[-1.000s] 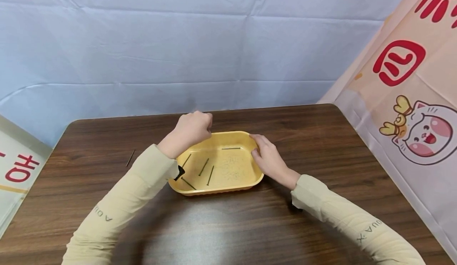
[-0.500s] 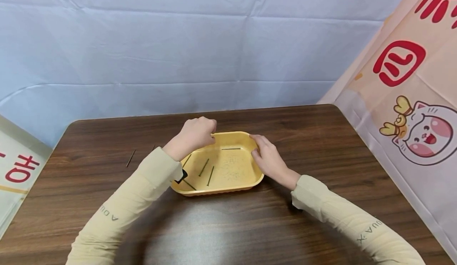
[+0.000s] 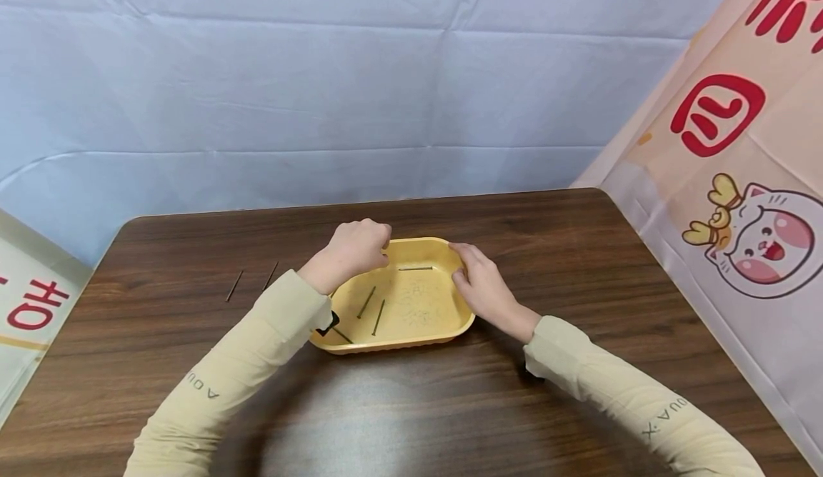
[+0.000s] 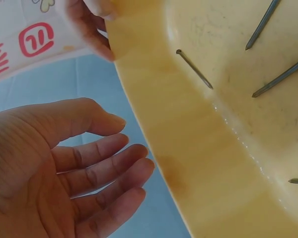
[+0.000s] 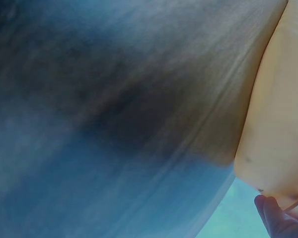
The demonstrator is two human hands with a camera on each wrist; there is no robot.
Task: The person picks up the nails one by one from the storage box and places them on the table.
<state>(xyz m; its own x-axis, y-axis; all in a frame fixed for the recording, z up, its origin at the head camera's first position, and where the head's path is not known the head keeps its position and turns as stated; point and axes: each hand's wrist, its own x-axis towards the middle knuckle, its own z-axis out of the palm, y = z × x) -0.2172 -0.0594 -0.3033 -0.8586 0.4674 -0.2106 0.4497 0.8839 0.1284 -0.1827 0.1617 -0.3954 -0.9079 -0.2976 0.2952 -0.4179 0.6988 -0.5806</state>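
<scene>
A yellow plastic tray (image 3: 424, 305) holds several long metal nails. One nail (image 3: 416, 268) lies along its back wall, and two slanting nails, one of them this nail (image 3: 379, 317), lie mid-tray. My left hand (image 3: 353, 252) is over the tray's back left corner. In the left wrist view that hand (image 4: 84, 168) has loosely bent fingers beside the tray's rim (image 4: 159, 163) and nothing between them. My right hand (image 3: 485, 284) grips the right rim, thumb inside and fingers outside. My left forearm and hand hide the tray's left end in the head view.
Two more nails lie on the brown wooden table (image 3: 386, 405) left of the tray: an outer nail (image 3: 234, 285) and an inner nail (image 3: 271, 275) close to the left sleeve (image 3: 257, 341). A pale cloth (image 3: 321, 91) hangs behind the table, with a printed banner (image 3: 739, 156) at right.
My left hand has shifted a little right and towards me. Its forearm has uncovered the inner nail on the table and now hides the nail at the tray's left. The right hand stays put.
</scene>
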